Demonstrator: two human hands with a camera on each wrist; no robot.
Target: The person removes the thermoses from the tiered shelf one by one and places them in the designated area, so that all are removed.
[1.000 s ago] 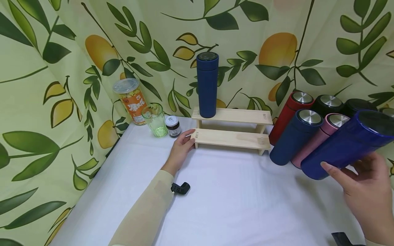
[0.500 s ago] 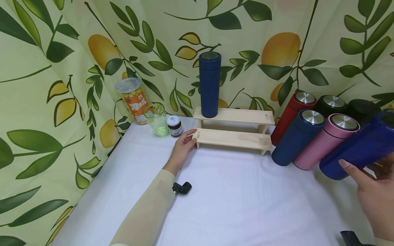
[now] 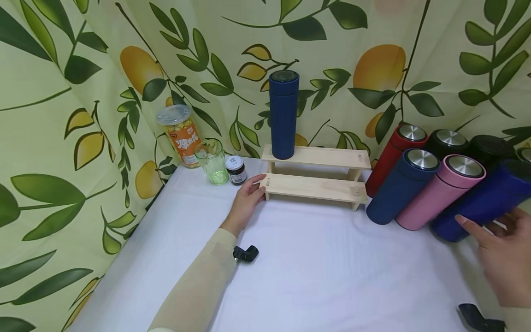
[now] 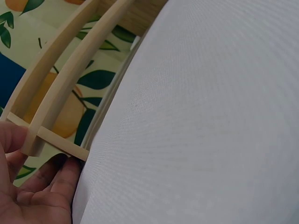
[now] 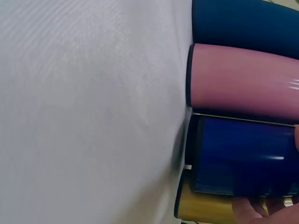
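My right hand (image 3: 504, 258) grips a glossy blue thermos (image 3: 477, 207) at the right of the head view. The thermos leans, its base close beside a pink thermos (image 3: 439, 193). In the right wrist view, the glossy blue thermos (image 5: 243, 156) overlaps a gold cylinder (image 5: 205, 207). On the other side, my left hand (image 3: 245, 203) pinches the left end of a two-step wooden stand (image 3: 315, 186). The left wrist view has the thumb on the plank end and fingers around the leg. A dark blue thermos (image 3: 284, 117) stands upright on the upper step.
Beside the pink thermos stand another dark blue thermos (image 3: 400, 189), a red one (image 3: 387, 161) and black ones (image 3: 491, 150) behind. Left of the stand are a snack jar (image 3: 184, 143), a green glass (image 3: 213, 163) and a small dark jar (image 3: 236, 173). A patterned curtain hangs behind the white-covered table (image 3: 332, 276).
My right hand has moved the glossy blue thermos to the right, uncovering more of the pink thermos, and its lid end has dropped. The left hand keeps its hold on the stand.
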